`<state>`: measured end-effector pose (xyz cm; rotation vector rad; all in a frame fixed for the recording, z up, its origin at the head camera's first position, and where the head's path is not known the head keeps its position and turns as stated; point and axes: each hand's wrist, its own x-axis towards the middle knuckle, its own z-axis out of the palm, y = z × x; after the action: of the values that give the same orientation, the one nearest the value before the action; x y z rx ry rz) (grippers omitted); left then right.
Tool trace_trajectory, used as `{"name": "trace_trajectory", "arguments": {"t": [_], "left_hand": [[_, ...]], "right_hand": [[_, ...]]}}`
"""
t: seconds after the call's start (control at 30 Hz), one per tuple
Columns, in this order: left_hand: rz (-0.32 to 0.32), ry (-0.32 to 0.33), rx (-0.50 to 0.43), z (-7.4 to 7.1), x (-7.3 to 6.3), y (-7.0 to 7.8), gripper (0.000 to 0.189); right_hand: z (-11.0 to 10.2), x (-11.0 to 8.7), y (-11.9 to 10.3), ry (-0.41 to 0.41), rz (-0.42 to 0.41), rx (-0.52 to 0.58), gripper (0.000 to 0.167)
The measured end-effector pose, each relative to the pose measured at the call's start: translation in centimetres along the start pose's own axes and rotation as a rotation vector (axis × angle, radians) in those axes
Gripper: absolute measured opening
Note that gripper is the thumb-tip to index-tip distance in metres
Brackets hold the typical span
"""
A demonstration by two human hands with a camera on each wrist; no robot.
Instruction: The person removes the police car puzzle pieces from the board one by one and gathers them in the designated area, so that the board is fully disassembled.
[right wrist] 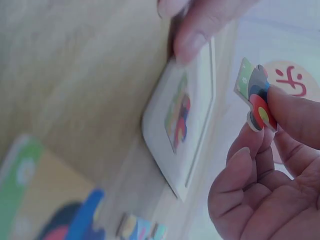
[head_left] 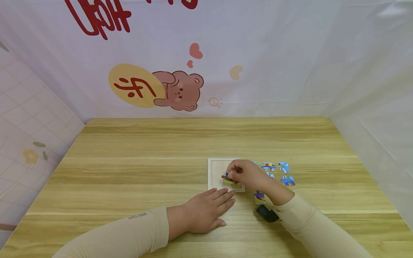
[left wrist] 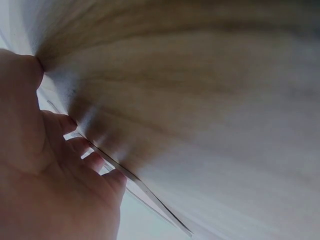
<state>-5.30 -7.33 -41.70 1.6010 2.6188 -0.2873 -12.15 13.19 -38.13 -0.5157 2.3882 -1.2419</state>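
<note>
My right hand (head_left: 250,175) is over the shallow wooden puzzle tray (head_left: 209,175). Thumb and fingers pinch a jigsaw piece (right wrist: 257,95) with green, red, blue and dark parts, held above the tray and tilted in the right wrist view. Inside the tray, near its front right corner, lies another jigsaw piece (right wrist: 179,117). My left hand (head_left: 204,211) rests palm down on the table, fingers stretched out, fingertips right at the tray's front edge. In the left wrist view those fingertips line up along the tray's rim (left wrist: 162,205).
Several loose jigsaw pieces (head_left: 288,180) are scattered right of the tray, some partly hidden by my right hand. One more piece (head_left: 259,197) lies nearer, beside my right forearm. A black wrist device (head_left: 267,214) shows under the right sleeve. A printed cloth (head_left: 274,53) stands behind the table.
</note>
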Motion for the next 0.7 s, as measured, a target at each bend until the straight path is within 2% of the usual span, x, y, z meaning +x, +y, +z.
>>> {"name": "trace_trajectory", "arguments": {"t": [0.27, 0.5, 0.7], "left_hand": [[-0.006, 0.002, -0.002, 0.1, 0.0, 0.0, 0.061], [-0.006, -0.004, 0.005, 0.0, 0.0, 0.0, 0.061], [-0.007, 0.007, 0.025, 0.1, 0.0, 0.0, 0.062]], "right_hand": [[-1.5, -1.0, 0.8, 0.06, 0.007, -0.038, 0.004], [-3.4, -2.6, 1.6, 0.071, 0.03, -0.047, 0.006], [-4.6, -3.8, 2.7, 0.065, 0.047, -0.012, 0.009]]}}
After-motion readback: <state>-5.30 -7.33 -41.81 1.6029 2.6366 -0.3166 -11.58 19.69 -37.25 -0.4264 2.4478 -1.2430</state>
